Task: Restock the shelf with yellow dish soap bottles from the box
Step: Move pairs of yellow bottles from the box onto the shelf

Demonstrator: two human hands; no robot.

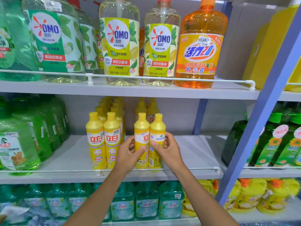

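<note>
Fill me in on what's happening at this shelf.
A person is setting yellow dish soap bottles on the middle shelf. The left hand grips the left bottle, the right hand grips the right bottle; both stand upright, side by side at the shelf's front. The right bottle shows its back label. Matching bottles stand in rows to their left. No box is in view.
</note>
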